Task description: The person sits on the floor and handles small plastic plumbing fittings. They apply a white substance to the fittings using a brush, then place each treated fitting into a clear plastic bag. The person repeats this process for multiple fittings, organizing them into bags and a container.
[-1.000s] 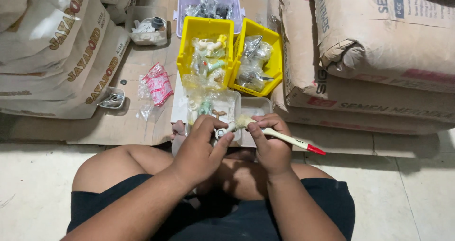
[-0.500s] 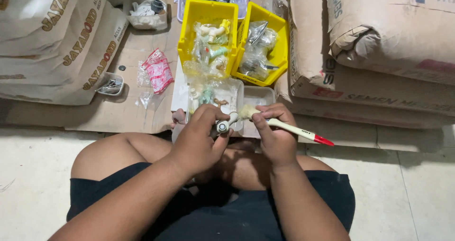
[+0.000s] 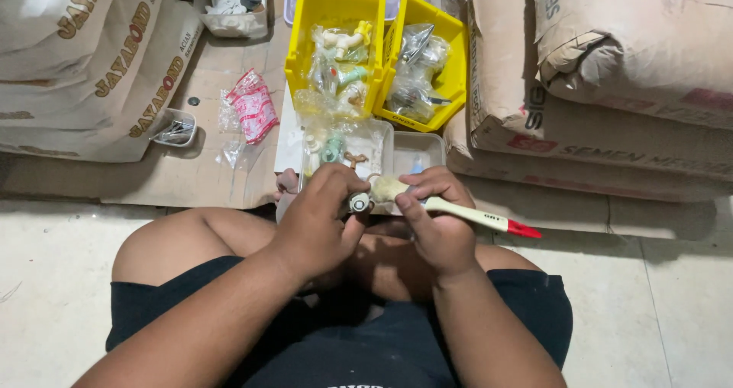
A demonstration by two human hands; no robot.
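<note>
Small round metal fitting (image 3: pixel 360 202) sits pinched in the fingertips of the left hand (image 3: pixel 317 224), above the lap. The right hand (image 3: pixel 435 224) has its fingers curled tight around one paintbrush (image 3: pixel 458 211), cream handle with a red tip, bristles touching the fitting. Ahead stand two yellow bins (image 3: pixel 301 52) of bagged parts, two clear trays (image 3: pixel 427 150), and stacked cement sacks (image 3: pixel 611 75) on both sides

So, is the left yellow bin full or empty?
Full: the left yellow bin holds clear bags of small fittings piled up to its rim.
</note>
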